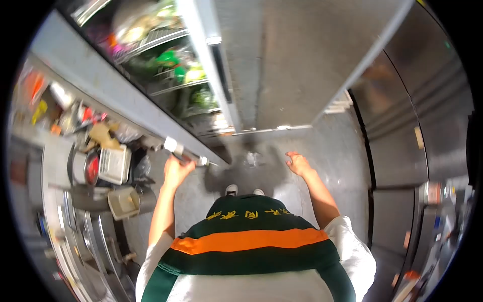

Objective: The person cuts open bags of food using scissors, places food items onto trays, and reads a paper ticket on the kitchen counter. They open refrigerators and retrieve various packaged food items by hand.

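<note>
My left hand [177, 170] is closed around a slim clear bottle-like container [190, 155] with a white end [171, 145]; motion blur hides its exact kind. It is held tilted beside the lower edge of an open fridge door [131, 108]. My right hand [299, 163] hangs over the floor on the other side, its fingers somewhat apart and nothing in them. Ahead of me, the fridge's wire shelves [153, 39] carry bagged green vegetables [202, 96] and other wrapped food. A dark green apron [246, 257] with an orange band covers my front.
Metal cabinet doors [390, 126] line the right side. At the left stand a white plastic basket [114, 165], a beige bin [124, 202] and a cluttered counter. A small crumpled clear scrap [252, 159] lies on the grey floor [332, 146] ahead of my shoes.
</note>
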The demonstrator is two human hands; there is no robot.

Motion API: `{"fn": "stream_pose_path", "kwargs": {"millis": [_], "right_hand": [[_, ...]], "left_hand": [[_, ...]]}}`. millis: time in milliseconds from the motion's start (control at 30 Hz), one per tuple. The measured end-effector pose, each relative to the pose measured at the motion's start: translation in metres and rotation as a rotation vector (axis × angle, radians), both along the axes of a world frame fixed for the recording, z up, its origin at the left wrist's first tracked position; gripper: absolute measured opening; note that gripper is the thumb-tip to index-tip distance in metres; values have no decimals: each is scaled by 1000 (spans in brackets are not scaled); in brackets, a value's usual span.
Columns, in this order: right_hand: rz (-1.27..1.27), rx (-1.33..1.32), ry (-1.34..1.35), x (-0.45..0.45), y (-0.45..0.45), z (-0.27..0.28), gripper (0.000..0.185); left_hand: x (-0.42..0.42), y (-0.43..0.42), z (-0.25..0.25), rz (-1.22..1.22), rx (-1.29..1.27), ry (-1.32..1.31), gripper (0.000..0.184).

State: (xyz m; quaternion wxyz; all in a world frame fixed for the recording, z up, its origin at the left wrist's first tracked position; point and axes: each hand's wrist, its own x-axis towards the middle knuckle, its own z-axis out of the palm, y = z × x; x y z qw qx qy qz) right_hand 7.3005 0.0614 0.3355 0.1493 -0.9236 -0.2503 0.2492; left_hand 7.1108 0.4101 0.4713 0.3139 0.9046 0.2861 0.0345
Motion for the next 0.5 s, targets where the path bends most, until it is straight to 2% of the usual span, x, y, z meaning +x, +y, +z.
{"fn": "stream_pose_path", "kwargs": {"millis": [67,133,167,200,233,267,300,333,367,400,433,500], "right_hand": [[-219,-4,23,-12,-45,-4,34],[-437,-20,21,-43,-87,0,34],[-544,-32,11,-65,-109,4,34],[-705,-43,-1,-93,-130,4,34],[-831,-78,16,-121,-142,6,32],[-937,-110,34,-145,-152,6,31],[-1060,-95,-32,-180,-166,-14,29],[-1230,-89,-12,-218,-176,-29,28],[-1352,-71,3,-253,-180,-46,27],[-1425,-157,95,-298,-191,-70,27],[-1509,-250,198,-330,-178,-81,26],[-1922,-98,591,-382,-154,-60,25]], "left_hand": [[68,0,-12,3,-168,-129,22],[136,2,-14,46,-83,-200,21],[169,3,-18,114,-186,-247,24],[198,21,-37,121,147,-177,28],[228,42,-47,108,247,-81,37],[236,49,-40,82,275,-116,43],[239,44,-35,97,489,-181,46],[252,62,-50,122,558,-99,44],[255,91,-57,170,147,-7,40],[263,115,-79,187,90,-53,38],[274,109,-72,262,-31,-53,42],[268,106,-63,236,99,0,48]]}}
